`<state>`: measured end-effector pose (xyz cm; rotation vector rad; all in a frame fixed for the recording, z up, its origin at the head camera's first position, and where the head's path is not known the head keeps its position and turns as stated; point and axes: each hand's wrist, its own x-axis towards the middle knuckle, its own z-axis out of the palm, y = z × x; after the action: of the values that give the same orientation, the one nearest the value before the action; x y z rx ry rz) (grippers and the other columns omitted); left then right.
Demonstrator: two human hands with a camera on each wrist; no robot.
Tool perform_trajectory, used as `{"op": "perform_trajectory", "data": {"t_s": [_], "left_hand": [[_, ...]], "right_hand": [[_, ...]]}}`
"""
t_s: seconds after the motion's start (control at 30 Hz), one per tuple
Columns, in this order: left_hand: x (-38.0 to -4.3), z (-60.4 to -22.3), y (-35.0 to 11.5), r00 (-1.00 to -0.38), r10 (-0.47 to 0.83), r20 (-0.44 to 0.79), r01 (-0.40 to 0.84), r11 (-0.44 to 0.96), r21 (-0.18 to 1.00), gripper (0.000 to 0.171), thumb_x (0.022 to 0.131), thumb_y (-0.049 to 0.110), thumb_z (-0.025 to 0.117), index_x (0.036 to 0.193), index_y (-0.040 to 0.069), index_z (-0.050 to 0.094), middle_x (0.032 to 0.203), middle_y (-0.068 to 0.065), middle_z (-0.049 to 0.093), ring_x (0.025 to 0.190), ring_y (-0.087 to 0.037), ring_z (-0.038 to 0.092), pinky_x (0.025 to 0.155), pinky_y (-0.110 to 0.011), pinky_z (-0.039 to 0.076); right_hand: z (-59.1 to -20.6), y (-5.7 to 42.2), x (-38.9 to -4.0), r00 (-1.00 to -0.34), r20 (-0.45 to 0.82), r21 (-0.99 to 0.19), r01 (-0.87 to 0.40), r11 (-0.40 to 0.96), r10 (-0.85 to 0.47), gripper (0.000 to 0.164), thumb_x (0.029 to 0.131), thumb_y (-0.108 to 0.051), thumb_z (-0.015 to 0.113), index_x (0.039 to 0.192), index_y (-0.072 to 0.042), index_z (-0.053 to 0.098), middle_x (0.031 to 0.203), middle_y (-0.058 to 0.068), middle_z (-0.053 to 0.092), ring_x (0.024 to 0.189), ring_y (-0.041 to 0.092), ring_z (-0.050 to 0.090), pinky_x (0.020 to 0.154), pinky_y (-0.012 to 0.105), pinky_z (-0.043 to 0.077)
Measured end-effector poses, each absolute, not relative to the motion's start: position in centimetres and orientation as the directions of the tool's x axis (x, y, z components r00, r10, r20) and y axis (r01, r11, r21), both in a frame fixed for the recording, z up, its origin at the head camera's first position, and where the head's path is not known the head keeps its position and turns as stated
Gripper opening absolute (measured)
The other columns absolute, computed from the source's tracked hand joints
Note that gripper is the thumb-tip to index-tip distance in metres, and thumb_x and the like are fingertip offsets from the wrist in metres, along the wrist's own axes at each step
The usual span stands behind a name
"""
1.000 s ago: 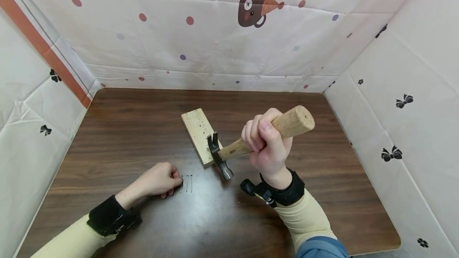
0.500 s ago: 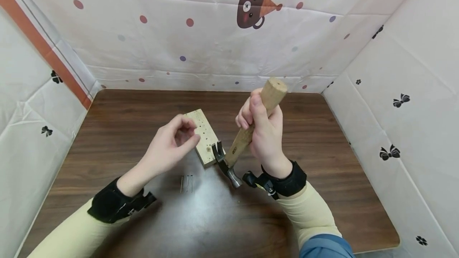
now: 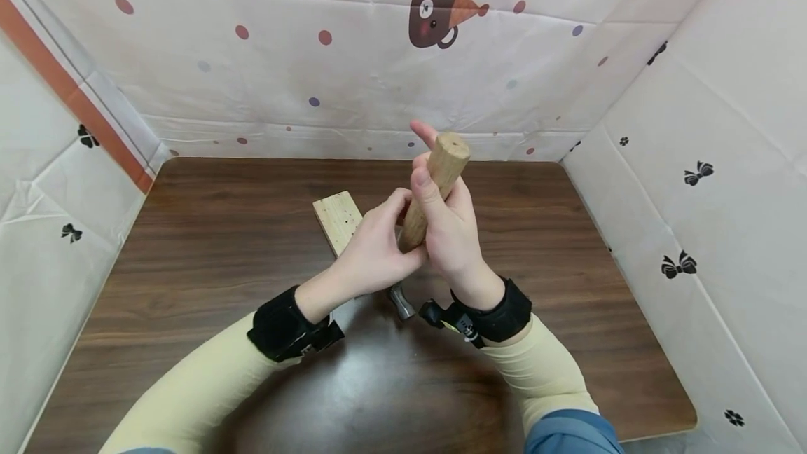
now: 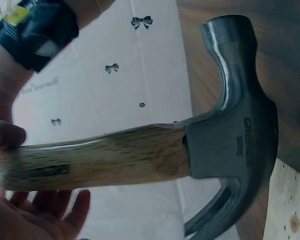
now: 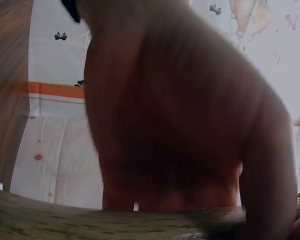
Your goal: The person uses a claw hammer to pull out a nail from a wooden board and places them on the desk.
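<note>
Both hands are on a claw hammer [image 3: 444, 163], its wooden handle tilted up and its steel head [image 3: 401, 302] low. My left hand [image 3: 378, 244] curls its thumb and fingers round the handle below the right hand. My right hand [image 3: 450, 230] holds the upper handle with the thumb along it and one finger stretched away. The left wrist view shows the hammer head [image 4: 235, 120] side on, striking face up and claw down. A pale wooden block [image 3: 335, 219] with small dark holes lies behind the left hand, partly covered.
The brown wooden table [image 3: 239, 230] carries these things. Patterned white sheeting [image 3: 284, 69] rises behind it and at both sides. Black wrist cameras [image 3: 441, 314] sit on both wrists. The left hand and wrist cover the place where the nails lay.
My left hand has left the row of nails, moved up and right past the block, and taken the hammer handle. My right hand has turned the handle more upright, and one finger has straightened.
</note>
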<state>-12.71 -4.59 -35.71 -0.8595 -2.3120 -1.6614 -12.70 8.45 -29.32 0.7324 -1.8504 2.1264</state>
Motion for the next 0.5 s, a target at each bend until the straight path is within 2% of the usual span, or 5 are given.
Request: {"op": "perform_trajectory", "data": {"t_s": [0.13,0.23,0.33,0.43,0.5], "left_hand": [[-13.16,-35.90,-4.27,-0.832,0.327,0.448,0.520,0.179,0.835,0.019,0.079,0.005,0.078,0.094,0.009,0.068,0.076,0.004,0.066,0.068,-0.013,0.060,0.062,-0.032,0.050],[-13.22,-36.12,-4.26,-0.837,0.322,0.443,0.502,0.129,0.855,0.014,0.076,0.001,0.075,0.085,0.007,0.067,0.065,0.003,0.062,0.061,-0.014,0.055,0.056,-0.032,0.045],[-13.11,-36.43,-4.36,-0.834,0.316,0.452,0.503,0.096,0.859,0.017,0.076,-0.001,0.075,0.091,0.003,0.069,0.069,0.000,0.066,0.063,-0.016,0.057,0.058,-0.032,0.047],[-12.92,-36.53,-4.64,-0.826,0.303,0.476,0.524,0.100,0.846,0.020,0.079,0.000,0.078,0.097,0.002,0.071,0.077,-0.003,0.071,0.067,-0.017,0.061,0.062,-0.034,0.049],[-12.77,-36.36,-4.94,-0.822,0.290,0.490,0.537,0.109,0.836,0.020,0.083,0.003,0.079,0.101,0.002,0.071,0.080,-0.003,0.072,0.069,-0.016,0.062,0.064,-0.034,0.051]], "right_hand": [[-29.22,8.05,-12.74,-0.831,0.530,-0.846,-0.505,-0.171,-0.169,0.096,0.097,-0.066,0.065,0.160,0.002,0.041,0.099,-0.005,0.045,0.097,0.015,0.041,0.095,0.031,0.031],[-29.13,7.82,-12.67,-0.815,0.550,-0.833,-0.523,-0.179,-0.183,0.093,0.099,-0.064,0.064,0.157,0.006,0.043,0.102,-0.002,0.045,0.094,0.016,0.040,0.093,0.030,0.031],[-29.05,7.70,-12.48,-0.796,0.571,-0.821,-0.547,-0.166,-0.202,0.076,0.101,-0.062,0.063,0.131,0.008,0.058,0.126,0.004,0.058,0.109,0.015,0.043,0.100,0.031,0.031],[-28.80,7.65,-12.35,-0.757,0.613,-0.790,-0.595,-0.148,-0.228,0.053,0.109,-0.044,0.063,0.107,0.008,0.053,0.157,0.015,0.050,0.140,0.020,0.041,0.117,0.036,0.028],[-28.49,7.69,-12.21,-0.729,0.640,-0.768,-0.621,-0.159,-0.242,0.041,0.107,-0.028,0.063,0.117,0.011,0.053,0.163,0.017,0.045,0.149,0.025,0.037,0.123,0.041,0.026]]}}
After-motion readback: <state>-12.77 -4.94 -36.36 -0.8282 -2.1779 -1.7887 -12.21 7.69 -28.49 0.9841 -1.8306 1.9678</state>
